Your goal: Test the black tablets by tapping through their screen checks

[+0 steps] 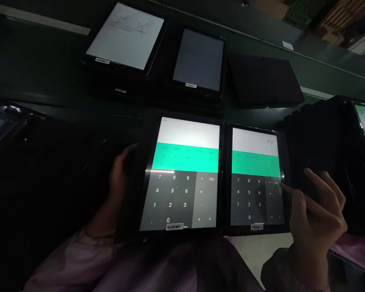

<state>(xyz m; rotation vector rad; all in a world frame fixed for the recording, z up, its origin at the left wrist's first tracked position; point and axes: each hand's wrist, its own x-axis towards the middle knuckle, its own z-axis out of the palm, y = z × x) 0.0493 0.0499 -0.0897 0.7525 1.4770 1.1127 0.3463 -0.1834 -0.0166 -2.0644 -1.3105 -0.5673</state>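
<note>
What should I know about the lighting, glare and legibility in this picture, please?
In the head view, the surroundings are dim while the left tablet and right tablet glow; a white glare streak crosses the left tablet's screen near the green band's lower-left edge; the left hand is partly lost in shadow; labels on the green bands are faint.

Dim scene overall, edges of my view nearly black. Main light is the two lit screens, left [182, 178] and right [257, 178], white and green bands brightest. Glare streak crosses the left one; a shadow falls on the right one's keypad. My left hand [119, 176] sits in shadow, soft. Wide-lens bending at the sides. Top-right background blurry, grainy.
</note>
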